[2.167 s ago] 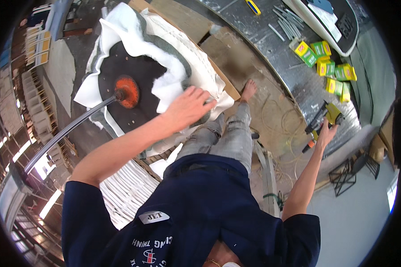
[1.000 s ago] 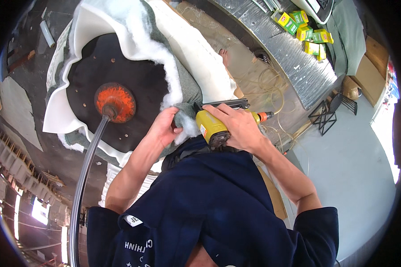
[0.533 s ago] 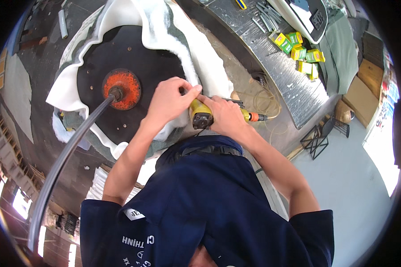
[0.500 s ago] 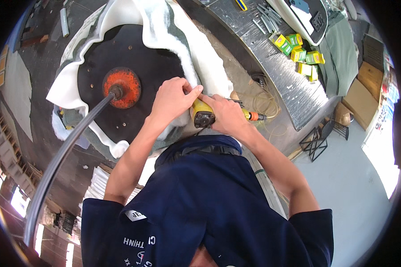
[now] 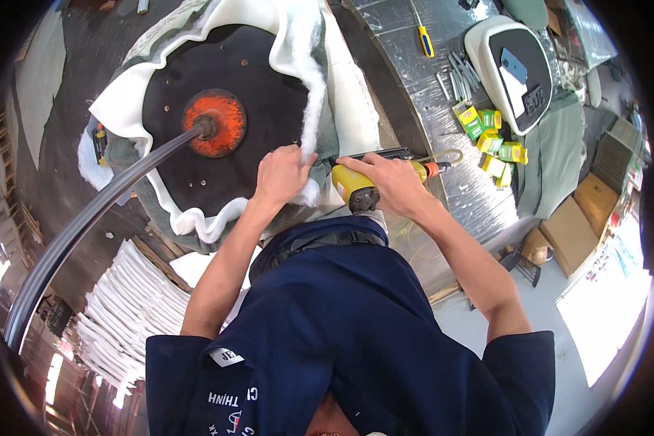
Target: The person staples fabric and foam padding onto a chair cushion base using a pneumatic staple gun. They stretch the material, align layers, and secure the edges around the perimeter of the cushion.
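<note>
A padded cushion piece lies face down, with a black board [image 5: 261,94] framed by wavy white foam [image 5: 109,109] and grey-green fabric [image 5: 328,120]. White fluffy wadding [image 5: 314,94] runs along its right side. My left hand [image 5: 283,174] is closed on the padding and fabric edge at the board's lower right, its fingertips partly hidden. Just right of it, my right hand [image 5: 396,187] grips a yellow staple gun [image 5: 352,187] with an air hose. The gun's nose points left and sits against or very near the fabric edge.
An orange-red disc [image 5: 229,127] on a metal rod [image 5: 116,178] presses on the board. To the right, a metal-topped table [image 5: 458,200] carries yellow-green boxes [image 5: 490,142], a screwdriver [image 5: 425,40], metal strips, and a white-edged pad with a phone [image 5: 514,67]. White strips [image 5: 134,312] are stacked lower left.
My hands have moved apart, and the staple gun has shifted right and turned its nose toward the fabric edge. The whole view has swung, bringing more of the table in.
</note>
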Motion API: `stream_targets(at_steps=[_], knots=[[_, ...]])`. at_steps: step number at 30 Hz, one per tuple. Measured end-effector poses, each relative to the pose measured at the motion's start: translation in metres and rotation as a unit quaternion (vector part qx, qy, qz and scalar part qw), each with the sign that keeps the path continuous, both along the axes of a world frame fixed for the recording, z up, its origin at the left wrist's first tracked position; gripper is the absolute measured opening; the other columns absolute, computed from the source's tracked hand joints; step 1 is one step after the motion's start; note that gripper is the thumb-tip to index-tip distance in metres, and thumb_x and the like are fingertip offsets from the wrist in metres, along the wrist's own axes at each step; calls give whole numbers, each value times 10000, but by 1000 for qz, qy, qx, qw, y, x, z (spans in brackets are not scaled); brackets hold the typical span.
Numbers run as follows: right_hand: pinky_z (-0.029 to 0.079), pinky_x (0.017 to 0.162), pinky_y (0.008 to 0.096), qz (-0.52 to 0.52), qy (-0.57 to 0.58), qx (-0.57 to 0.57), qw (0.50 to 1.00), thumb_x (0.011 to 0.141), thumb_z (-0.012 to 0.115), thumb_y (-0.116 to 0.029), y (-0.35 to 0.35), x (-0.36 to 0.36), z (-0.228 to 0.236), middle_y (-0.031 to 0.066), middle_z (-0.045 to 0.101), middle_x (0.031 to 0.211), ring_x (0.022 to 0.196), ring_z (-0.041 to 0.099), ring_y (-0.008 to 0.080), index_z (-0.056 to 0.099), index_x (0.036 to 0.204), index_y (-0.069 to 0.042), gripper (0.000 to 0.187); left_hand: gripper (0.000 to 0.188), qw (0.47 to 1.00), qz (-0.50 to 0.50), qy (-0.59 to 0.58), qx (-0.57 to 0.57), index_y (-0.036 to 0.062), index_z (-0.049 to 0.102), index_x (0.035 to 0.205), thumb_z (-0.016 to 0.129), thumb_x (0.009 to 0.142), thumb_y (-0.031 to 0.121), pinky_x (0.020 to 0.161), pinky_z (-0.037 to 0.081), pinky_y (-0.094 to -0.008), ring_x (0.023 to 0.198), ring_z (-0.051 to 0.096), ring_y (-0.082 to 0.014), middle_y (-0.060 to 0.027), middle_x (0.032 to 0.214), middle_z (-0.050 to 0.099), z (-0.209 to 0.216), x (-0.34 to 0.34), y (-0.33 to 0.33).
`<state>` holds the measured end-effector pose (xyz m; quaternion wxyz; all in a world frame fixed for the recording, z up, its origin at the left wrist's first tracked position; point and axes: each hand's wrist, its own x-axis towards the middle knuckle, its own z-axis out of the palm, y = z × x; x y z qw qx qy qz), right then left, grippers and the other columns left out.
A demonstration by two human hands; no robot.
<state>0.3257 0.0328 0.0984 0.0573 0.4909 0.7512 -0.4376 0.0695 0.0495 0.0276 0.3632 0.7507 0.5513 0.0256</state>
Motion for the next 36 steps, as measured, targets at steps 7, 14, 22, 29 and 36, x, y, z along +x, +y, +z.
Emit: stream_targets(at_steps=[7, 14, 22, 29, 36], knots=[[573, 799, 512, 36, -102, -18, 994, 762, 812, -228, 28, -35, 3, 119, 669, 1056, 945, 711, 376, 528, 1442, -269, 738, 460, 997, 78, 4, -28, -32, 649, 767, 630, 982, 374, 715, 514, -513, 838, 663, -432, -222, 823, 665, -3, 9, -7], [581, 840, 484, 166, -30, 2, 986, 580, 858, -1, 64, -1, 8, 89, 642, 1109, 975, 702, 362, 495, 1482, -303, 1019, 514, 974, 217, 27, -53, -20, 681, 794, 594, 983, 450, 751, 502, -551, 870, 671, -449, -254, 878, 694, -16, 29, -36], [581, 781, 488, 198, -75, 41, 976, 751, 773, -166, 82, -29, -2, 133, 689, 1028, 872, 728, 361, 576, 1398, -255, 682, 443, 964, 249, 45, -85, 11, 749, 899, 582, 982, 413, 779, 506, -547, 910, 695, -420, -224, 913, 728, -12, 43, -34], [572, 788, 479, 356, -69, 30, 932, 675, 799, -95, 124, -25, 2, 116, 663, 1046, 920, 714, 374, 517, 1460, -293, 856, 408, 951, 294, 40, -86, 19, 766, 921, 609, 954, 394, 820, 514, -544, 916, 706, -418, -228, 914, 737, -13, 50, -29], [586, 781, 462, 390, -78, 59, 916, 704, 796, -149, 149, -46, 5, 113, 761, 994, 904, 734, 357, 606, 1412, -296, 747, 351, 939, 336, -50, -41, 18, 753, 1026, 676, 906, 339, 875, 521, -502, 1017, 673, -409, -229, 1036, 716, -15, 44, -26]])
